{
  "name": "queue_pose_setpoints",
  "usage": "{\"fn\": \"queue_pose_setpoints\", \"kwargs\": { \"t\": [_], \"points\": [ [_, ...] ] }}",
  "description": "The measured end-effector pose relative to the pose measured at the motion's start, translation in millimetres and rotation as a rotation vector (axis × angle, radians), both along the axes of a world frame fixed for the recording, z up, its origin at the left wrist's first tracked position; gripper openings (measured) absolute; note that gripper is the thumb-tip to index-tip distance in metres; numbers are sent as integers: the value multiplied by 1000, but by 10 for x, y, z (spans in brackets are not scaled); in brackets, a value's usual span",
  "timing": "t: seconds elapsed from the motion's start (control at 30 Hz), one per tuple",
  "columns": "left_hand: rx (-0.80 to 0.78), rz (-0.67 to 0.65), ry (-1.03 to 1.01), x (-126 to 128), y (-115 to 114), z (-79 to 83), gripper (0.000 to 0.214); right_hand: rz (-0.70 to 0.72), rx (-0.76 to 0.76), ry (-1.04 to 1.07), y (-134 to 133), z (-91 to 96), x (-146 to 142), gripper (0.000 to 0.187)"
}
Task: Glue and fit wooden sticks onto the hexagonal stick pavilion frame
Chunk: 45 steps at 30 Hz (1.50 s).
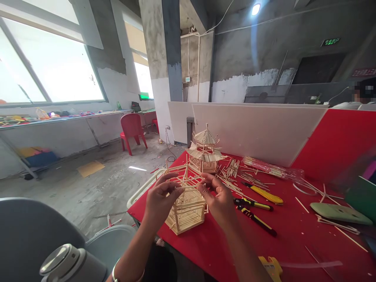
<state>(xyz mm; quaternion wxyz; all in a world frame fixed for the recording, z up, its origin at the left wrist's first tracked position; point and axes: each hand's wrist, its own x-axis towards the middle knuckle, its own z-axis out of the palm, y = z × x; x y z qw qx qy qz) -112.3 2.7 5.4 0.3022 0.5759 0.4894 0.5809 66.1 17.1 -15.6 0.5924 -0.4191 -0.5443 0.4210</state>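
Note:
My left hand [162, 196] and my right hand [216, 196] are raised over a hexagonal frame [188, 225] of thin wooden sticks, near the table's front left edge. A thin wooden stick [190, 187] runs between the two hands, its ends pinched by thumb and fingers at the top of the frame. Whether it touches the sticks below I cannot tell. The frame has a slatted floor, corner posts and open upper bars, partly hidden by my fingers. Behind it stands a finished-looking stick pagoda [205, 154] with tiered roofs.
On the red table [211, 250] lie loose sticks [233, 167], a bagged stick bundle [267, 167], a yellow utility knife [264, 194], pliers [258, 220], a yellow glue gun [272, 268] and a green case [339, 212]. A white partition [249, 131] bounds the back. A bucket [110, 246] stands lower left.

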Motion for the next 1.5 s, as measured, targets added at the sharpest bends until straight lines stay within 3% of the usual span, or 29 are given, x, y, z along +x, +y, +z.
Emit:
{"fn": "queue_pose_setpoints", "kwargs": {
  "t": [1.07, 1.5],
  "points": [
    [65, 16, -40, -31, 58, -32, 18, -10, 60, 84, 25, 24, -29, 33],
    [116, -45, 164, -20, 34, 95, 18, 15, 80, -1, 18, 65, 17, 36]
  ]
}}
